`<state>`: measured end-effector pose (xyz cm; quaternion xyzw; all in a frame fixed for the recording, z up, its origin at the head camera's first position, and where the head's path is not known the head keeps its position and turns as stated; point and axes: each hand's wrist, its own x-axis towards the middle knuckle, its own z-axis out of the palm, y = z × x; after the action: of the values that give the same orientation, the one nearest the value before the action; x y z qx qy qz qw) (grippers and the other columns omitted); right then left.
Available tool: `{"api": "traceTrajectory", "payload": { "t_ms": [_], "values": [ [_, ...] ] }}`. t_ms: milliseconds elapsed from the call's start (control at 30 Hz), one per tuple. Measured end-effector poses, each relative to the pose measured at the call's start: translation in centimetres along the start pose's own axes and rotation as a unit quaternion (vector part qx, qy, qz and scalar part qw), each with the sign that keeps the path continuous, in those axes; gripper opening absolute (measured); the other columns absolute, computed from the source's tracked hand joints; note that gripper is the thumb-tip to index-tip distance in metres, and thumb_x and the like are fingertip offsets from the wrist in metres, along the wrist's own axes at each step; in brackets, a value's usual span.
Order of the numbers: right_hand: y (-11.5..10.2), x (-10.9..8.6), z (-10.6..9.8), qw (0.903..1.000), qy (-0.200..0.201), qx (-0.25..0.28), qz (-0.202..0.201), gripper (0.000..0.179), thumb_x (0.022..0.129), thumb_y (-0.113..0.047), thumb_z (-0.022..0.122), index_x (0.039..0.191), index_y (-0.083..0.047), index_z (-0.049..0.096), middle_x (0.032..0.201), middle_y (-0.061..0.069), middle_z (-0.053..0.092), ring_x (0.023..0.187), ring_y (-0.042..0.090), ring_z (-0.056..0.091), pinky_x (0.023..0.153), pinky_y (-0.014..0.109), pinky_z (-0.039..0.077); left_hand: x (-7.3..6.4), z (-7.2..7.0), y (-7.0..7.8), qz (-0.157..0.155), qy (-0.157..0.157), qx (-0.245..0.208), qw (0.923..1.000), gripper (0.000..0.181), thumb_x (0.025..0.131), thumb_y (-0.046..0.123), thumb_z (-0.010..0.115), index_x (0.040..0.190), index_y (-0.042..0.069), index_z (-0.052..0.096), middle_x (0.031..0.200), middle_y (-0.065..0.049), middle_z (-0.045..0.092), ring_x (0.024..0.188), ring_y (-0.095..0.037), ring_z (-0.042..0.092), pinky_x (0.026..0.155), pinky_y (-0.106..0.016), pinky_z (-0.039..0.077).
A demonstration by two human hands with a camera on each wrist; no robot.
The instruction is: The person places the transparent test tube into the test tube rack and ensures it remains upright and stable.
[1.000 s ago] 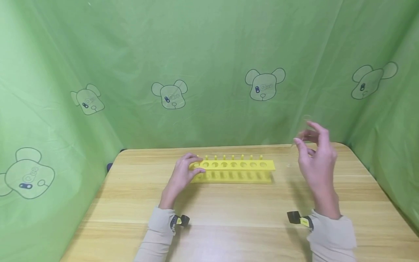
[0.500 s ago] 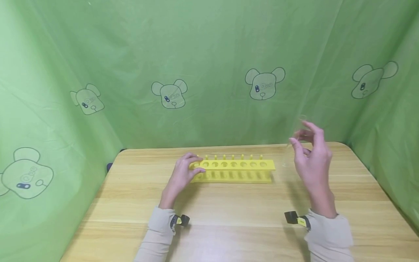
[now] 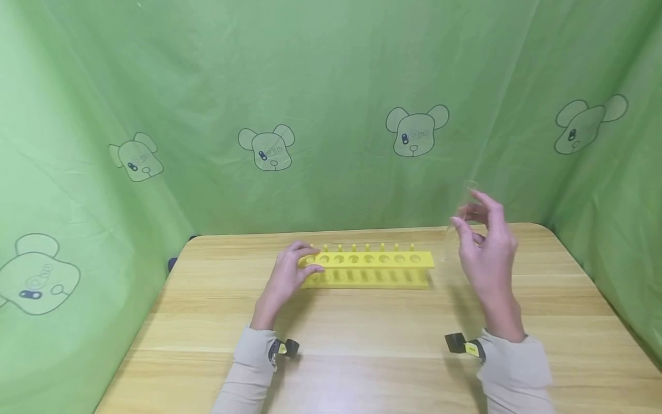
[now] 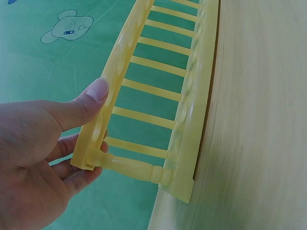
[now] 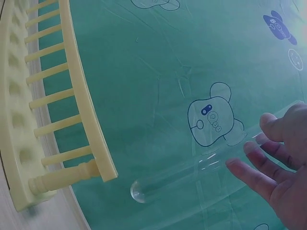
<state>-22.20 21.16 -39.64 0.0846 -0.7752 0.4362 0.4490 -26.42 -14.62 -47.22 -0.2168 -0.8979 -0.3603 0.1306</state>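
A yellow test tube rack stands on the wooden table, all its holes empty. My left hand grips the rack's left end, thumb on the top plate and fingers behind it. My right hand is raised just right of the rack and pinches a clear glass test tube near its open top. The tube hangs almost upright, its rounded bottom a little above and beside the rack's right end.
Green cloth printed with bear heads closes in the table at the back and both sides. A small dark object sits at the table's far left edge. Bare wood lies in front of the rack.
My right hand has carried the tube slightly left, nearer the rack's right end. The left hand and the rack have stayed put.
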Motion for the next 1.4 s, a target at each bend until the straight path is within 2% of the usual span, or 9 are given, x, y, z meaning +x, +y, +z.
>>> {"api": "traceTrajectory", "payload": {
  "t_ms": [400,767,1033,1267,1400],
  "values": [
    [0.0,-0.1,0.6,0.9998,0.017,0.008,-0.004,0.058,0.086,0.015,0.073,0.139,0.000,0.056,0.107,0.024,0.069,0.103,-0.006,0.060,0.078,0.003,0.051,0.0,0.1,0.0,0.006,0.005,-0.006,1.0000,0.042,0.078,0.011,0.088,0.116,0.000,0.074,0.119,-0.017,0.068,0.113,-0.034,0.064,0.105,-0.044,0.052],
    [-0.1,-0.3,1.2,0.9997,0.015,0.016,-0.006,0.058,0.086,0.014,0.074,0.139,-0.001,0.057,0.107,0.023,0.070,0.103,-0.005,0.060,0.078,0.004,0.051,-0.2,0.0,0.1,0.005,0.003,-0.012,0.9999,0.043,0.079,0.012,0.088,0.117,-0.001,0.074,0.120,-0.017,0.068,0.115,-0.035,0.064,0.107,-0.044,0.051],
    [-0.5,-0.4,1.4,0.9997,0.001,0.017,-0.017,0.056,0.089,0.010,0.074,0.140,-0.002,0.057,0.109,0.021,0.070,0.100,0.027,0.068,0.080,0.007,0.053,-0.2,-0.1,0.2,0.005,0.005,-0.009,0.9999,0.043,0.079,0.014,0.087,0.117,-0.001,0.074,0.119,-0.016,0.068,0.113,-0.033,0.064,0.105,-0.042,0.052],
    [-0.5,-0.5,1.4,0.9996,-0.004,0.010,-0.027,0.055,0.090,0.008,0.074,0.141,0.000,0.056,0.109,0.022,0.070,0.104,0.001,0.063,0.080,0.008,0.054,-0.2,-0.1,0.2,0.006,0.003,-0.010,0.9999,0.043,0.079,0.013,0.087,0.117,-0.002,0.073,0.119,-0.017,0.068,0.114,-0.035,0.064,0.106,-0.043,0.052],
    [-0.8,-0.6,1.5,0.9996,-0.001,0.014,-0.023,0.054,0.090,0.007,0.073,0.141,-0.002,0.057,0.108,0.020,0.070,0.102,0.015,0.067,0.080,0.008,0.054,-0.2,-0.1,0.3,0.009,0.004,-0.008,0.9999,0.043,0.079,0.014,0.088,0.117,-0.002,0.074,0.119,-0.017,0.068,0.114,-0.035,0.064,0.106,-0.044,0.052]
  ]
}}
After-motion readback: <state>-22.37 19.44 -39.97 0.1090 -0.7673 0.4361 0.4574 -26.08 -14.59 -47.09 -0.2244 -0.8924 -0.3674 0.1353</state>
